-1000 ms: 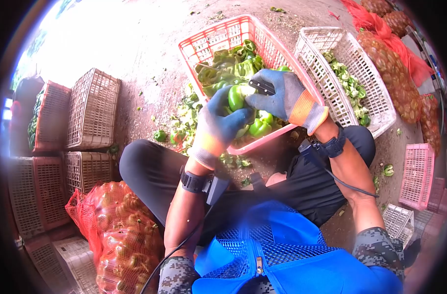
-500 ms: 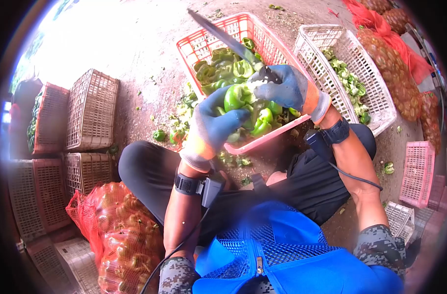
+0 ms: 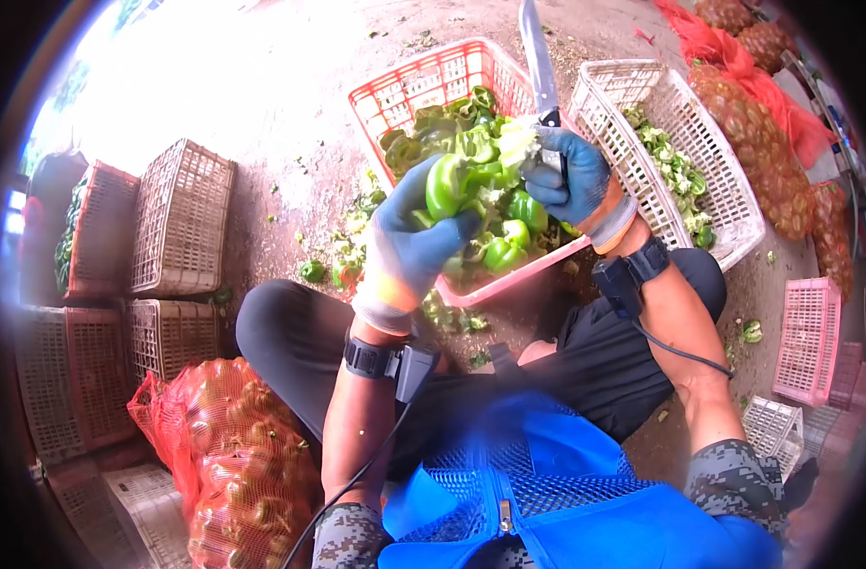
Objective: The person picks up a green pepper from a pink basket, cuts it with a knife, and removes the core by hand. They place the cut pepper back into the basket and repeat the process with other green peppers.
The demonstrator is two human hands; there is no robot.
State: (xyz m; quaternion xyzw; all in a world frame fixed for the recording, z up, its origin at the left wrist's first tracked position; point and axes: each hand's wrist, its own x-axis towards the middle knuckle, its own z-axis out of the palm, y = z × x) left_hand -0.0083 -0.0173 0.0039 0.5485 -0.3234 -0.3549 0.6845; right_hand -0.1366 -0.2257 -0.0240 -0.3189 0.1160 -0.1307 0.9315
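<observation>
My left hand (image 3: 416,232), in a blue-palmed glove, is closed around a green bell pepper (image 3: 444,188). The fingers of my gloved right hand (image 3: 575,178) wrap round a knife (image 3: 539,66), its blade pointing up and away from me. At the fingertips of that same hand is a pale seedy pepper core (image 3: 518,144), apart from the pepper's body. Beneath both hands stands a pink-red plastic crate (image 3: 414,81) holding cut and whole green peppers (image 3: 505,248). My hands partly hide its contents.
A white crate (image 3: 732,180) of pepper scraps stands to the right. Red mesh sacks of peppers lie at the lower left (image 3: 248,465) and upper right (image 3: 751,142). Stacked crates (image 3: 182,218) line the left. Scraps litter the floor around my crossed legs.
The knife has swung from pointing up-left to nearly upright. My right hand has moved slightly right, and the pale core has come away from the pepper in my left hand.
</observation>
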